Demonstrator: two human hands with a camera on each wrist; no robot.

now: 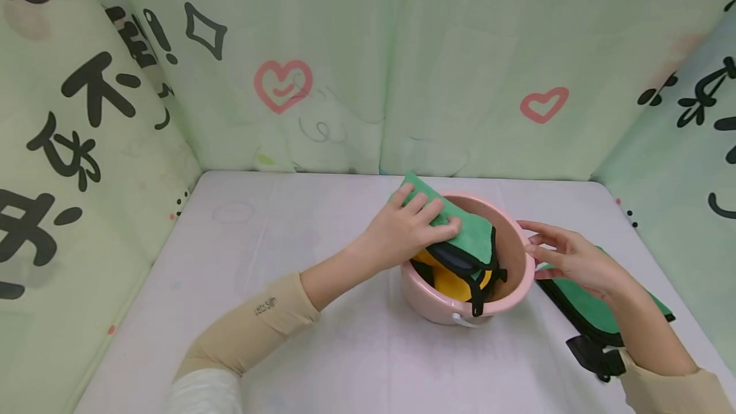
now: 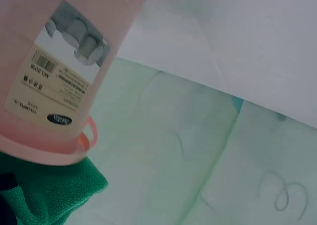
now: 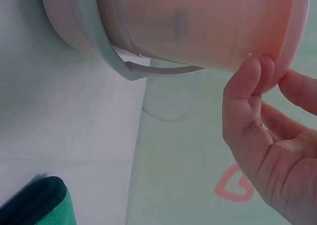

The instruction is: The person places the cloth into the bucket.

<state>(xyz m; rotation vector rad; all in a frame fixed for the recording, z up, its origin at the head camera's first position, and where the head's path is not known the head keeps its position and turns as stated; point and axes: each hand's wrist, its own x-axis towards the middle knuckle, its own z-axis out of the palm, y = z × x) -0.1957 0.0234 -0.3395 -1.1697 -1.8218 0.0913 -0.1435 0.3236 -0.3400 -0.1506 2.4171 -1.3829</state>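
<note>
A pink bucket (image 1: 415,291) stands on the table right of centre. My left hand (image 1: 411,219) grips a green fleecy cloth piece (image 1: 474,235) with black edging and black straps, lying across the bucket's mouth. Its far corner sticks out past the rim, and in the left wrist view the green cloth (image 2: 64,188) shows beyond the bucket's lip. Under it, something yellow (image 1: 451,283) with black parts lies inside, mostly covered. At the bucket's right side, my right hand (image 1: 581,260) pinches the rim; the right wrist view shows thumb and fingers (image 3: 242,81) at the lip.
A second green piece with black trim (image 1: 592,308) and a black strap end (image 1: 595,356) lies right of the bucket, partly under my right forearm. The bucket's pale handle (image 3: 133,71) hangs down. Printed green curtains (image 1: 345,126) enclose the white table (image 1: 310,229) behind and at both sides.
</note>
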